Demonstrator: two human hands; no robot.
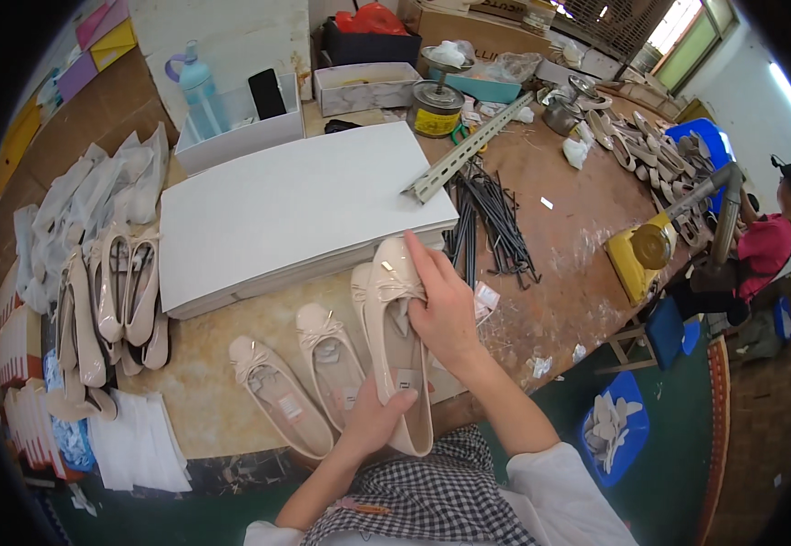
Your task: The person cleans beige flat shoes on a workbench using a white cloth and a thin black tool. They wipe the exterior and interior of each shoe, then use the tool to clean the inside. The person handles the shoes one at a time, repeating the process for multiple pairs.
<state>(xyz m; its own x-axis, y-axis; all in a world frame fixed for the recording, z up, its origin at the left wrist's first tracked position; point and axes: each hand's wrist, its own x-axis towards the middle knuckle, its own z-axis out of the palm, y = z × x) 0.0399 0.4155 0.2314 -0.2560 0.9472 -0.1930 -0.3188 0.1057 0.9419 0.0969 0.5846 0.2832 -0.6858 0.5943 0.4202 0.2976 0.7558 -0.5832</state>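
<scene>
While a cream patent flat shoe (397, 350) is held lengthwise above the near edge of the workbench (587, 246), its heel is pinched by the left hand (373, 420) with fingers curled closed around it, and its toe end is gripped by the right hand (446, 314), whose fingers are folded over the bow. A second shoe (360, 291) is partly hidden just behind the held one. Two more flat shoes of the same colour, one (330, 362) just left of the held shoe and another (279, 397) further left, are laid side by side on the bench top, toes pointing away. Four shoes are thus counted near the hands. Beyond the held shoe, a stack of white boards (295, 209) is set with its front edge close to the toes, so only a narrow strip of bare bench is left between. Right of the held shoe, a bundle of dark metal rods (496, 218) is spread, with open bench beyond it. Far left of the held shoe, further cream shoes (127, 291) are piled at the bench edge; their number cannot be told.
</scene>
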